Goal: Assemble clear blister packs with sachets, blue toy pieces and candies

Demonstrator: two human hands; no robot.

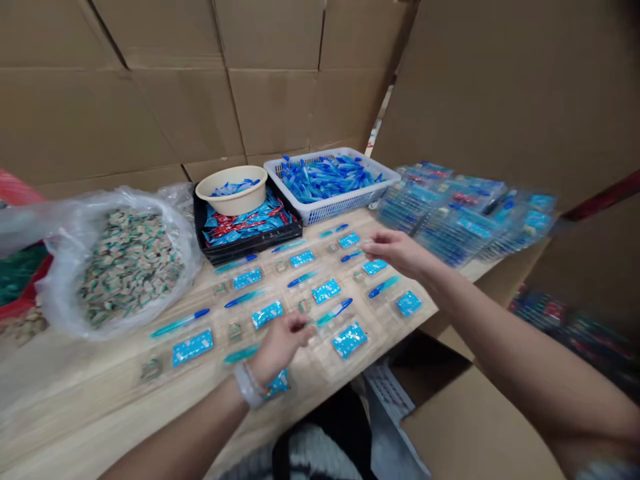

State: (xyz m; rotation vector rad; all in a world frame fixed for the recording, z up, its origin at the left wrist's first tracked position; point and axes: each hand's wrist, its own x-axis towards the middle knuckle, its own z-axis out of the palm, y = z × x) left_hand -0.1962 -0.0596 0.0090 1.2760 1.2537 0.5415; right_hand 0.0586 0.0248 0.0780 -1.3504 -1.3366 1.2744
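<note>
My left hand [283, 343], a band on its wrist, hovers over the near clear plastic trays with its fingers curled in a pinch. Whatever may be between the fingertips is too blurred to make out. My right hand [395, 252] reaches over the far right of the laid-out trays, thumb and fingers pinched together; a small pale thing may be at the tips. Rows of these trays hold a blue pen-like stick [335, 311], a blue patterned packet [350, 340] and a small greenish-tan piece [235, 331]. A dark blue-tipped stick [351, 256] lies just beside my right fingertips.
Behind stand a white basket [345, 193] of blue sticks, a black crate [250, 248] of packets and a cream bowl [233, 200]. A plastic bag [60, 293] of small pieces is left. Filled packs [450, 220] are stacked right; an open cardboard box [480, 427] is below.
</note>
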